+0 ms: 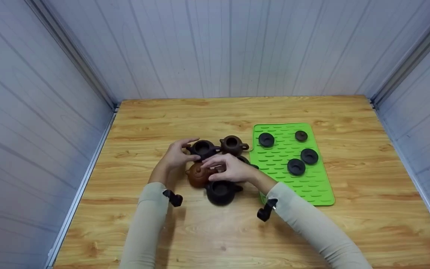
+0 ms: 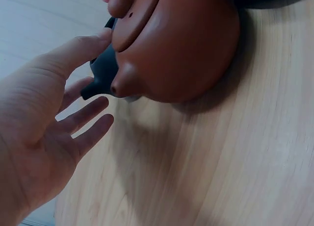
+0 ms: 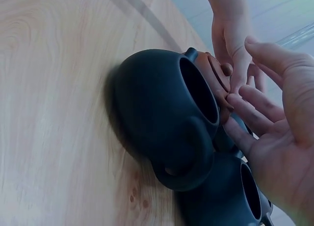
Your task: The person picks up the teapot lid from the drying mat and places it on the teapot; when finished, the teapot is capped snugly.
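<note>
Leftmost, we see the left hand (image 1: pixel 174 155) with fingers spread apart, its thumb close to the lidded reddish-brown teapot (image 1: pixel 197 179), which sits on the wooden table (image 1: pixel 125 224). Behind that stands an open-topped black teapot (image 1: pixel 202 148); in front and rightward, a round black pot (image 1: pixel 220 194). Next, we find the right hand (image 1: pixel 235 169), thumb and fingers parted above the reddish-brown teapot's handle side; we cannot tell whether they touch. Beyond it stands a dark brown teapot (image 1: pixel 233 144). Farthest right, a green mat (image 1: pixel 314 191) bears three black lids (image 1: pixel 296 167) and one brown lid (image 1: pixel 301 136).
</note>
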`<control>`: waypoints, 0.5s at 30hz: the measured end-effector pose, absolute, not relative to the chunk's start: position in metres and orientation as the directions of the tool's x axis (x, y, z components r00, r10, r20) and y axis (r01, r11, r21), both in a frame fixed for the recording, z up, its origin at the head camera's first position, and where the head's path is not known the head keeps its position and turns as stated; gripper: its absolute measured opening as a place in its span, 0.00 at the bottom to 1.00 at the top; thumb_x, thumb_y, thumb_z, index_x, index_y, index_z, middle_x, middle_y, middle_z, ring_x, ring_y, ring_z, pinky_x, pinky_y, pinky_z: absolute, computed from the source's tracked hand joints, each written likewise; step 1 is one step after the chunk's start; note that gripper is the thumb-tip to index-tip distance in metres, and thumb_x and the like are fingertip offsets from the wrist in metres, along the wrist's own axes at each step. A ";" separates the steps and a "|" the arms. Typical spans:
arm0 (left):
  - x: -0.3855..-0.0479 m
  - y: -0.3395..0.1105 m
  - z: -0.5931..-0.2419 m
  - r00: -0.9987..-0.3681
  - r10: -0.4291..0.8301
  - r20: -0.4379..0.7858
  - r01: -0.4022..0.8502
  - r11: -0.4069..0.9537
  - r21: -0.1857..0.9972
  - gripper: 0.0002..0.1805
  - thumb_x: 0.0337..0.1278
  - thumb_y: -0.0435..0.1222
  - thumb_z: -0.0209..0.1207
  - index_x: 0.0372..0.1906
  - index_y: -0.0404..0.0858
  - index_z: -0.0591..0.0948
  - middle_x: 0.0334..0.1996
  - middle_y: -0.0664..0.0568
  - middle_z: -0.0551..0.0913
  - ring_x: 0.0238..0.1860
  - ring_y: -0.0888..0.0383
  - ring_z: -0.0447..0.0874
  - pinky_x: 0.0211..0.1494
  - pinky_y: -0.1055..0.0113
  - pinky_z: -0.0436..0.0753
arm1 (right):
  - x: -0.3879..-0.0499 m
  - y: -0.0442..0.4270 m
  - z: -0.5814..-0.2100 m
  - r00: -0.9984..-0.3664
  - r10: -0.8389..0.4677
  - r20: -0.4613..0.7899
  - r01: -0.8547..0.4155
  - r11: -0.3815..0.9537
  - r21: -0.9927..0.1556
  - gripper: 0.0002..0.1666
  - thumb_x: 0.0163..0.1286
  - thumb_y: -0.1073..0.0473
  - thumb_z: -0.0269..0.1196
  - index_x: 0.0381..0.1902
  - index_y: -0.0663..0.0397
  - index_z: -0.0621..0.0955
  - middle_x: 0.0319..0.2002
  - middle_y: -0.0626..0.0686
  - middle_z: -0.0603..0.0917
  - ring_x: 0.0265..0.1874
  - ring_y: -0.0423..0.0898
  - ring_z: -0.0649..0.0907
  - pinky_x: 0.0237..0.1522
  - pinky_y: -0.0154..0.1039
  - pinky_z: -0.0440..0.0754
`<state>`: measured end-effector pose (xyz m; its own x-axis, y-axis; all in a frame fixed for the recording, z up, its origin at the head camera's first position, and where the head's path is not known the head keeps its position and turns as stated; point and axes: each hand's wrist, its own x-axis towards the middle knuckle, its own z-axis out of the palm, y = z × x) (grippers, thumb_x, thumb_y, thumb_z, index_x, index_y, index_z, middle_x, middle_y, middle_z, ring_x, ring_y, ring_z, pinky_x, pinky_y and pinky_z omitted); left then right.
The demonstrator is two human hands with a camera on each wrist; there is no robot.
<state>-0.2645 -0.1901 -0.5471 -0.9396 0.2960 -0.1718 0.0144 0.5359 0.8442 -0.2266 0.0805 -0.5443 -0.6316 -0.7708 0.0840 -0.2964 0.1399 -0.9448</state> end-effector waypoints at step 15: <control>-0.270 -0.185 -0.563 -0.953 0.274 -0.131 0.027 0.506 0.862 0.37 0.68 0.29 0.76 0.80 0.39 0.80 0.78 0.38 0.82 0.69 0.35 0.86 0.69 0.54 0.86 | -0.222 0.098 -0.544 -0.651 -0.753 0.102 -0.308 0.139 -0.941 0.24 0.74 0.70 0.73 0.66 0.71 0.86 0.75 0.73 0.81 0.78 0.71 0.79 0.77 0.64 0.82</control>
